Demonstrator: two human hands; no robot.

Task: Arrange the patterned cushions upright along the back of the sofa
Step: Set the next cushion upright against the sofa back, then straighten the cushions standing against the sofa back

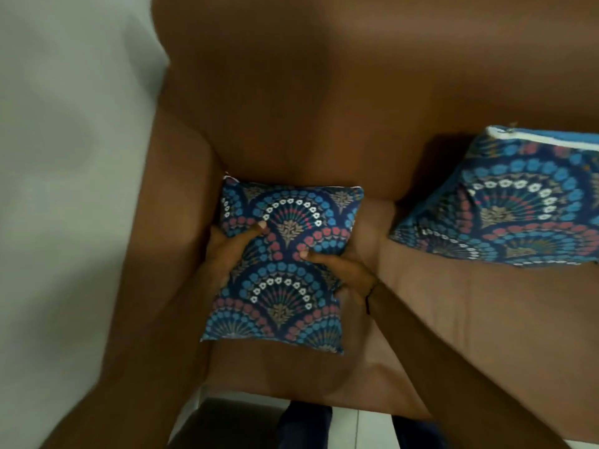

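A blue cushion with a fan pattern of blue, pink and white flowers sits in the left corner of the brown sofa, its top edge against the backrest. My left hand grips its left side with the thumb pressed on the front. My right hand grips its right side the same way. A second cushion with the same pattern leans against the backrest at the right, cut off by the frame edge.
The sofa's left armrest runs beside the held cushion, with a pale wall beyond it. White floor tiles and my dark trouser legs show below the seat's front edge.
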